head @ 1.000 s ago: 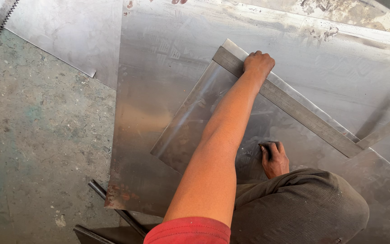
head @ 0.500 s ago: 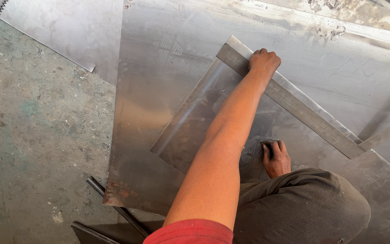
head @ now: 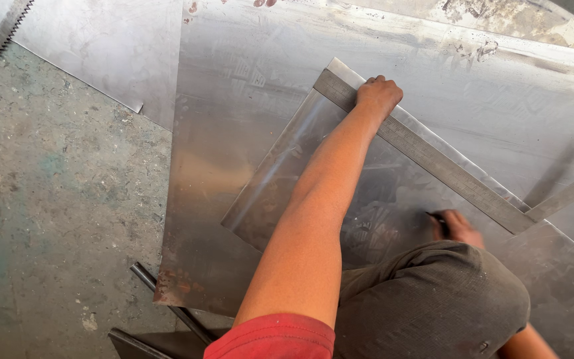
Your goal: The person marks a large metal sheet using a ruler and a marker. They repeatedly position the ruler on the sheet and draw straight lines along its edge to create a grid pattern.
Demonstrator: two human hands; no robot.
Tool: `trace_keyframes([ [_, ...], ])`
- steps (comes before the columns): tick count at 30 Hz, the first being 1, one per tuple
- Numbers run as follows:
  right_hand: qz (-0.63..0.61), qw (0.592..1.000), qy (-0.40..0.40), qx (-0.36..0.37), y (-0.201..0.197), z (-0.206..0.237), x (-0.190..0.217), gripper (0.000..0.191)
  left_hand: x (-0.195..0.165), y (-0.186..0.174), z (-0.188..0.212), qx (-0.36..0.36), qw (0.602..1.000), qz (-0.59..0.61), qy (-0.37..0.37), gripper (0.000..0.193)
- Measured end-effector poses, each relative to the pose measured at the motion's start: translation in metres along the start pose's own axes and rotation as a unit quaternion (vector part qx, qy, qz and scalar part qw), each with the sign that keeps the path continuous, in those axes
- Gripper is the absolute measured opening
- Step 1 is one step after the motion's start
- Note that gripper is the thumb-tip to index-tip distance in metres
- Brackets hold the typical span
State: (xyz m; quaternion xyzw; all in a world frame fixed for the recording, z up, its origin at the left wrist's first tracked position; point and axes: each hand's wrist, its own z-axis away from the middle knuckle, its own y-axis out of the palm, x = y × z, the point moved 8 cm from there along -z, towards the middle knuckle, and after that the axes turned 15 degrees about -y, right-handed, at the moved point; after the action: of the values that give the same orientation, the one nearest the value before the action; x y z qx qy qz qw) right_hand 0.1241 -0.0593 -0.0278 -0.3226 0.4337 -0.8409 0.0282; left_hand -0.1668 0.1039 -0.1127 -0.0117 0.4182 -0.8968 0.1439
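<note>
The metal ruler (head: pixel 426 156) lies flat on a small shiny metal sheet (head: pixel 300 179), and its long side runs from the upper left down to the lower right. The left hand (head: pixel 378 95) reaches out with a straight arm and presses its closed grip on the ruler's upper end. The right hand (head: pixel 460 228) pinches a dark marking tool (head: pixel 436 218) near the ruler's lower end. A knee (head: pixel 433 299) hides part of that hand.

One head-worn camera looks steeply down, close over the metal sheet (head: pixel 247 133).
</note>
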Motion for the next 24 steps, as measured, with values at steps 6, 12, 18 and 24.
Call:
trace_keyframes([
  [6,0.071,0.992,-0.101,-0.037,-0.121,0.078,-0.152,0.013,0.004,-0.007,0.006,-0.017,1.000,0.021,0.003,0.020],
  [12,0.076,0.991,-0.068,-0.081,-0.150,0.154,-0.202,0.009,0.006,-0.008,0.015,-0.027,0.996,-0.054,0.062,0.055],
  [18,-0.006,0.979,0.039,-0.198,-0.122,0.168,-0.183,0.026,-0.001,0.004,0.016,0.052,0.987,-0.145,0.051,0.063],
  [24,-0.101,0.938,0.072,-0.324,-0.058,0.130,-0.193,0.020,-0.014,0.001,0.028,0.021,0.993,-0.110,0.050,0.078],
])
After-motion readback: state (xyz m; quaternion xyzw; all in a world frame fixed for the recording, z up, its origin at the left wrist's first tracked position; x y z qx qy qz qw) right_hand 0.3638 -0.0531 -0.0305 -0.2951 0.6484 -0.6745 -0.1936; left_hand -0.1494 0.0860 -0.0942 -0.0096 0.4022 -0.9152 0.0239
